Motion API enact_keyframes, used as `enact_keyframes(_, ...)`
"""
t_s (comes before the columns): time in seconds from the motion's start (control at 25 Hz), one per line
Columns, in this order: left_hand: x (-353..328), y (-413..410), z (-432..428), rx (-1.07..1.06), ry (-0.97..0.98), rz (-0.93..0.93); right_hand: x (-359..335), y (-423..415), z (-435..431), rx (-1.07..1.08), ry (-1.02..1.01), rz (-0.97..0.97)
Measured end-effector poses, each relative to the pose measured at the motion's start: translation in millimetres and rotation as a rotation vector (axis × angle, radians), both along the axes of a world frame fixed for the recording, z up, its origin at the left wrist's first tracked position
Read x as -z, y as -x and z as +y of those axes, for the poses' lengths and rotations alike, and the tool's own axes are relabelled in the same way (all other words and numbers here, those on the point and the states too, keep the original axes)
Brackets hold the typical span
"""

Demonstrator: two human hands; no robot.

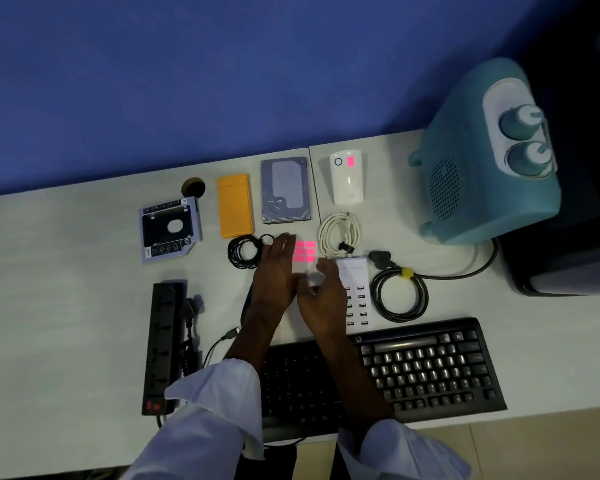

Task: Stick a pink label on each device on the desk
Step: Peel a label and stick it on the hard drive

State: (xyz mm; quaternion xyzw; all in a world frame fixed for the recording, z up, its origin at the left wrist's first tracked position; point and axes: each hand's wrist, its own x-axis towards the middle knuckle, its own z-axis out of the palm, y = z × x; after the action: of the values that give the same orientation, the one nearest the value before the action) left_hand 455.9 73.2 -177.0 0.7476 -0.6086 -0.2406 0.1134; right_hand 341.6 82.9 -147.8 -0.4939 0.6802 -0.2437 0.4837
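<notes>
The long white desk carries everything. At its right end stands a bulky teal plastic fan heater with two dials, and along the near edge lies a black keyboard. Neither shows a label from here. Nor does the black power strip, the grey metal hard drive, the flat orange rectangular case, the silver-and-black drive caddy or the white multi-port USB charger.

Only the small white plug-in unit at the back wears a pink label, so I'd judge the job barely begun.

Both hands meet mid-desk. The left hand lies with its fingers straight and slightly spread, their tips at the edge of the sheet of pink square labels, seemingly steadying it. The right hand hovers just beside it with its fingers curled toward a pale blur. Whether they pinch anything I cannot tell.

This looks like peeling the next sticker. Lifting it off calls for a fine pinch at a corner while the sheet is held flat, then a reach to an unlabelled device nearby.
</notes>
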Motion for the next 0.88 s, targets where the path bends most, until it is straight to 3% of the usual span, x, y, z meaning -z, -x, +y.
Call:
enact_keyframes(0.24,3,-8,-2,-0.016,0.071,0.077,7,-21,-14,0.104,-0.068,0.003)
enact_keyframes(0.4,8,-13,0,-0.029,0.094,0.140,15,-26,-22,0.062,-0.020,0.141)
enact_keyframes(0.56,3,-16,11,-0.136,0.118,0.342,19,-25,-18,0.110,0.041,0.196)
enact_keyframes(0.64,-2,-18,15,-0.191,0.163,0.437,21,-23,-18,0.163,0.019,0.121)
enact_keyframes(0.76,-5,-20,15,-0.120,0.280,0.393,21,-20,-19,0.244,-0.050,-0.067)
enact_keyframes(0.88,-2,-24,13,-0.086,0.268,0.354,22,-18,-20,0.253,-0.054,-0.117)
